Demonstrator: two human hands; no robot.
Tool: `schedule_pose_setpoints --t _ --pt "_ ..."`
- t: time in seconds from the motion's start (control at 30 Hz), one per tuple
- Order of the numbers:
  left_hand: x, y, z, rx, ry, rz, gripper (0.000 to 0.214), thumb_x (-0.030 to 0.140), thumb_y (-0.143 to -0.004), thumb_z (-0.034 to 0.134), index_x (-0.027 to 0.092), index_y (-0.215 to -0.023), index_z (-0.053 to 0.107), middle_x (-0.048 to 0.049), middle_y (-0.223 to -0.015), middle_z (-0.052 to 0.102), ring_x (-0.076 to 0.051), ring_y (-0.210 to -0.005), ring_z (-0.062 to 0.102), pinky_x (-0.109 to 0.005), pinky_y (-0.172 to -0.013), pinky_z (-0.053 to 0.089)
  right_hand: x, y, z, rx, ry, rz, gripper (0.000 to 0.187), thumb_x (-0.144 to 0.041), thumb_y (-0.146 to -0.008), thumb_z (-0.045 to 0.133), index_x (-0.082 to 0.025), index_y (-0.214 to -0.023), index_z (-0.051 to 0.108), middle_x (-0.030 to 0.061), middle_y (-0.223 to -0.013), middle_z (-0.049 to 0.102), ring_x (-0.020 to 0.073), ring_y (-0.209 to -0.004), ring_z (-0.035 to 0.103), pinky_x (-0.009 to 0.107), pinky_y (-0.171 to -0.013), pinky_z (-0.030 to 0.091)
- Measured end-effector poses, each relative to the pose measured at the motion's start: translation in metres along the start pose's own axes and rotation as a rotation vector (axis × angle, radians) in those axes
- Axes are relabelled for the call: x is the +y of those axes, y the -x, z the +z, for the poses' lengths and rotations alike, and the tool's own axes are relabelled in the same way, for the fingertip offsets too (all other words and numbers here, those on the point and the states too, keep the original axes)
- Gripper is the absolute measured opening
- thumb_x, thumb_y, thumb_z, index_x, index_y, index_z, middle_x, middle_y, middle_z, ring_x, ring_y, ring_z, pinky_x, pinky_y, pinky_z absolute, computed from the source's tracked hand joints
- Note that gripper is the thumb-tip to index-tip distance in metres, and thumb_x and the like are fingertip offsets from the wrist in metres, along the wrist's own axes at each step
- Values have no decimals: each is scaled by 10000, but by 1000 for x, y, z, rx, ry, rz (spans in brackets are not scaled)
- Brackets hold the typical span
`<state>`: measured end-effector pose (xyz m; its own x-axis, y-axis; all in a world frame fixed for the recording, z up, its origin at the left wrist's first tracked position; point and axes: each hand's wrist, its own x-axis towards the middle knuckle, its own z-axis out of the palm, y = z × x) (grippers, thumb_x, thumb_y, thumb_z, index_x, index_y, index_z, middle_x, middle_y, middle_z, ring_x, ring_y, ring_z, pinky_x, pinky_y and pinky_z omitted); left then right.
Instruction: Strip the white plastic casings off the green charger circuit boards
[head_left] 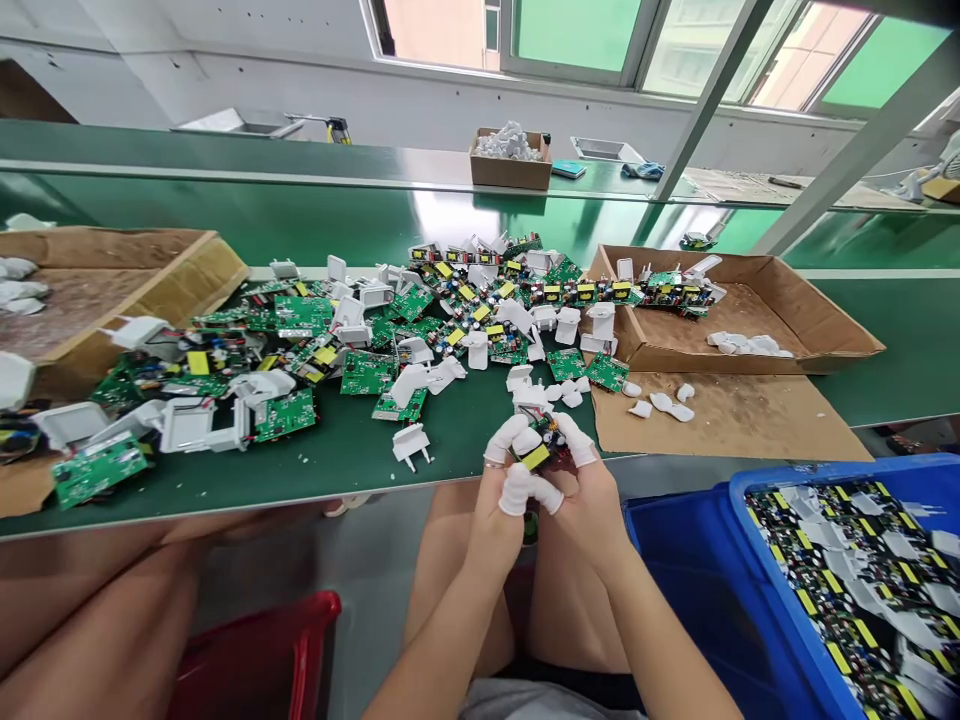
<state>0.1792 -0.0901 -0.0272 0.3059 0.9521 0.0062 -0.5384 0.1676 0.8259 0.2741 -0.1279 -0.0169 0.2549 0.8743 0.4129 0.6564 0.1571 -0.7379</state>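
Both my hands, with white covers on several fingertips, meet at the front edge of the green bench. My left hand (504, 490) pinches one side of a circuit board (537, 457) that carries a yellow-topped part. The board's other side is gripped by my right hand (581, 475). My fingers hide much of the board. White plastic pieces (568, 391) lie just beyond my fingertips. Left of my hands, a white plug casing (411, 444) with two prongs rests near the edge. A heap of green circuit boards (367, 372) and white casings spreads across the bench.
Cardboard trays stand at left (214, 270) and right (825, 310). Low on the right, a blue bin (750, 480) is filled with boards and casings. A small box (510, 175) of white pieces sits on the back shelf. Another person's legs (97, 600) and a red stool (255, 650) are at lower left.
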Motion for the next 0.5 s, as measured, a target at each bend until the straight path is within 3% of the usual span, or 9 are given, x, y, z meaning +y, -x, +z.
schedule_pose_setpoints --t 0.17,0.27,0.37,0.43,0.5 --pt "23 -12 -5 147 -51 -129 239 335 -553 748 175 -711 665 2 -766 646 -87 -720 584 -165 -697 480 -6 3 5 86 21 -77 514 -271 -799 543 -301 -1277 357 46 -1102 542 194 -1017 529 311 -828 489" --pt "29 -17 -1 205 66 -234 315 326 -445 795 187 -708 692 -16 -776 672 -102 -726 598 -169 -679 494 -9 5 3 51 73 -88 514 -271 -824 508 -305 -1300 315 55 -1134 520 199 -1044 513 330 -840 486" --pt "24 -14 5 269 170 -266 337 298 -413 807 212 -720 699 -21 -827 681 -121 -747 613 -181 -673 505 -7 5 4 -34 205 -127 611 -311 -810 533 -258 -1344 240 111 -1183 476 263 -1110 457 391 -817 498" --pt "20 -8 5 284 173 -242 318 315 -459 791 227 -750 700 -23 -855 680 -131 -789 616 -191 -710 505 -5 4 4 -31 270 -177 663 -306 -792 553 -208 -1354 218 151 -1176 468 294 -1111 449 422 -821 491" --pt "22 -3 0 200 114 -209 301 364 -547 746 248 -819 692 -26 -914 671 -142 -875 605 -206 -785 492 -4 1 0 18 265 -239 644 -272 -792 541 -185 -1348 229 160 -1137 488 279 -1078 478 411 -841 479"
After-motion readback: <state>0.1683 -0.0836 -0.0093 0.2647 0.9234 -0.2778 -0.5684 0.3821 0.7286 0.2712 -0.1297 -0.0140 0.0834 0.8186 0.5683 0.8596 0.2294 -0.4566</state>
